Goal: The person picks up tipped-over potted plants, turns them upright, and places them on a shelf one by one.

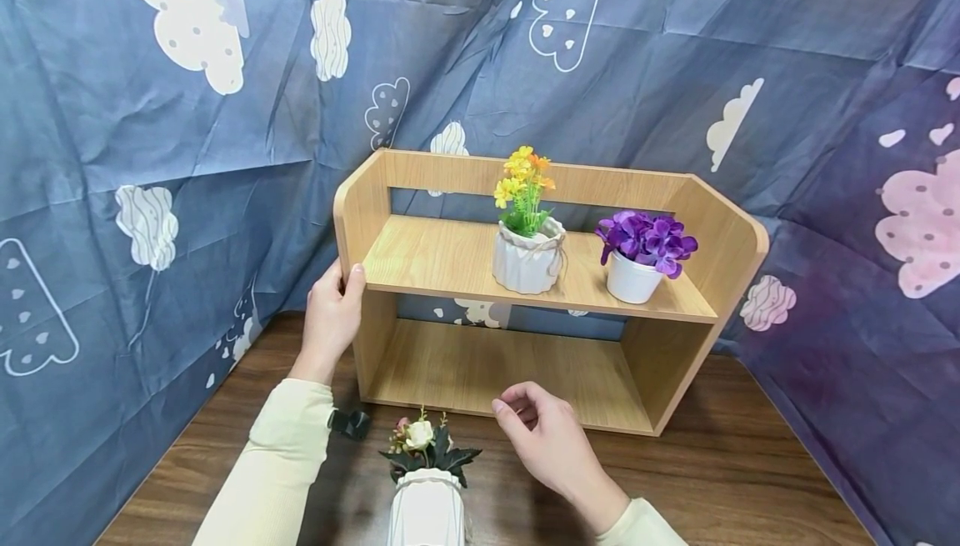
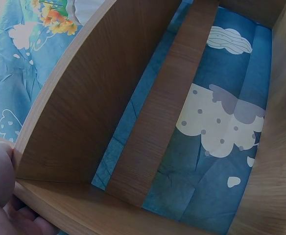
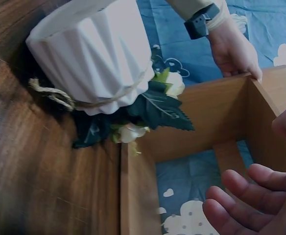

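Observation:
My left hand grips the left side panel of a light wooden two-tier shelf, its thumb on the front edge and fingers round the outer side. In the left wrist view, that hand is partly cut off. Holding nothing, my right hand hovers before the lower tier with loosely bent fingers, also seen bent in the right wrist view. Left of it on the table stands a white ribbed pot with pale flowers and dark leaves; its base is out of frame in the head view.
On the upper tier stand a white pot with yellow and orange flowers and a smaller white pot with purple flowers. Blue cloud-patterned cloth hangs behind and at both sides. The table is dark wood.

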The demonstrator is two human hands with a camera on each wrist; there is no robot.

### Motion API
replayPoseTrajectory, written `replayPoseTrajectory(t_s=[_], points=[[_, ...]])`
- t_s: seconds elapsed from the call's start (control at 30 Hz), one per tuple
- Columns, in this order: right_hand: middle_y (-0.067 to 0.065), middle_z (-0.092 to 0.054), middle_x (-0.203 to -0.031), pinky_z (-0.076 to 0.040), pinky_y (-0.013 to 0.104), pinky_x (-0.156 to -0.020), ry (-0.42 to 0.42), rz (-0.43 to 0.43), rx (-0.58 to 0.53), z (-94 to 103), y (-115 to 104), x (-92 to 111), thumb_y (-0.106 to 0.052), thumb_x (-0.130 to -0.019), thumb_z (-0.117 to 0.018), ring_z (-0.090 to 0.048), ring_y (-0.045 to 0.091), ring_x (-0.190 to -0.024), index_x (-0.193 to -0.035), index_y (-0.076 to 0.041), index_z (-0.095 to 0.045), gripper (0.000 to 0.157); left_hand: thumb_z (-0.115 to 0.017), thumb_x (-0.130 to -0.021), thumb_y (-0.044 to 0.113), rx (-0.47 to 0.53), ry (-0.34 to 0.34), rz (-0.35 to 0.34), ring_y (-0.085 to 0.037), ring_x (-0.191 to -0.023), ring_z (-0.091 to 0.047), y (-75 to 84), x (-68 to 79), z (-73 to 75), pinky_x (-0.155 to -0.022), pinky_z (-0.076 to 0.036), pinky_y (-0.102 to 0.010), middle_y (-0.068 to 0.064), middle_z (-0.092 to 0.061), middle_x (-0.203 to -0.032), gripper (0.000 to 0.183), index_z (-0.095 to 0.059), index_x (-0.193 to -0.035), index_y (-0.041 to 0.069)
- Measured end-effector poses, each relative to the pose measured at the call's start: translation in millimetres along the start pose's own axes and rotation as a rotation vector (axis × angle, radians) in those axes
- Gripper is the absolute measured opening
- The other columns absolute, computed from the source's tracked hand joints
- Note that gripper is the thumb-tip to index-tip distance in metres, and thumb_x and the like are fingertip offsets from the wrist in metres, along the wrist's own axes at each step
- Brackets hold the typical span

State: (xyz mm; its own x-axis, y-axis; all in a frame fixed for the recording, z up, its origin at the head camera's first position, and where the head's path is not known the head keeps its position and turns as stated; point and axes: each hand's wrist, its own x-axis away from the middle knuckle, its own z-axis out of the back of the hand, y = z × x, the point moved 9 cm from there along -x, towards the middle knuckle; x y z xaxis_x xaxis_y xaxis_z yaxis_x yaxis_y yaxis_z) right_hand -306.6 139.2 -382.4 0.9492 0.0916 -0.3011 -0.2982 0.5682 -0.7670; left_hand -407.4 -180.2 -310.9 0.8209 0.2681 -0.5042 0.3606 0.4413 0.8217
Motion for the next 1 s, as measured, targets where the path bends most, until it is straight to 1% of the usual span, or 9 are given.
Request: replayPoseTrajectory(t_s=[0.13,0.4,0.6,0.7,1.0], points=[[-0.011,-0.07,-0.086,-0.053,0.022,-0.075,-0.01,0.001,0.006,-7.1,6,3,-0.029,-0.1,-0.075,-0.061,-0.001,-0.077,-0.101,-0.017,-0.074,0.012,-0.051,-0.112,0.028,0.001,-0.004,0.004,-0.038,-0.118,-0.067,-0.4,-0.2,-0.5,-0.102,-0.052,-0.055,-0.024,-0.072,-0.135,0.039,-0.066,-0.14,0.006],[-0.01,-0.07,-0.086,-0.052,0.022,-0.075,-0.041,-0.026,0.004,-19.7,17,11,-0.032,-0.101,-0.074,-0.061,0.0,-0.077,-0.101,-0.015,-0.074,0.017,-0.051,-0.112,0.028,-0.009,-0.003,0.001,-0.038,-0.119,-0.068,-0.7,-0.7,-0.2,-0.102,-0.052,-0.056,-0.024,-0.072,-0.135,0.038,-0.067,-0.139,0.006],[-0.01,-0.07,-0.086,-0.052,0.021,-0.074,-0.064,-0.019,0.018,-30.5,25,17,-0.032,-0.101,-0.073,-0.06,-0.002,-0.076,-0.101,-0.015,-0.073,0.017,-0.051,-0.112,0.028,-0.007,-0.003,-0.003,-0.038,-0.12,-0.068,0.1,-0.9,0.0,-0.102,-0.052,-0.056,-0.024,-0.072,-0.135,0.038,-0.067,-0.14,0.006],[-0.011,-0.07,-0.086,-0.052,0.021,-0.074,-0.087,-0.023,0.021,-35.8,29,20,-0.034,-0.102,-0.072,-0.06,-0.002,-0.076,-0.102,-0.016,-0.073,0.018,-0.051,-0.112,0.028,-0.004,-0.001,-0.003,-0.038,-0.12,-0.068,0.7,-0.8,0.1,-0.102,-0.052,-0.056,-0.024,-0.072,-0.136,0.039,-0.066,-0.14,0.006],[-0.009,-0.072,-0.087,-0.051,0.022,-0.072,-0.184,-0.048,-0.024,-51.5,34,30,-0.042,-0.105,-0.069,-0.063,0.0,-0.077,-0.104,-0.015,-0.073,0.027,-0.052,-0.111,0.028,-0.026,0.021,-0.014,-0.04,-0.114,-0.069,0.8,-0.7,1.7,-0.099,-0.053,-0.056,-0.025,-0.074,-0.128,0.036,-0.068,-0.134,0.004]])
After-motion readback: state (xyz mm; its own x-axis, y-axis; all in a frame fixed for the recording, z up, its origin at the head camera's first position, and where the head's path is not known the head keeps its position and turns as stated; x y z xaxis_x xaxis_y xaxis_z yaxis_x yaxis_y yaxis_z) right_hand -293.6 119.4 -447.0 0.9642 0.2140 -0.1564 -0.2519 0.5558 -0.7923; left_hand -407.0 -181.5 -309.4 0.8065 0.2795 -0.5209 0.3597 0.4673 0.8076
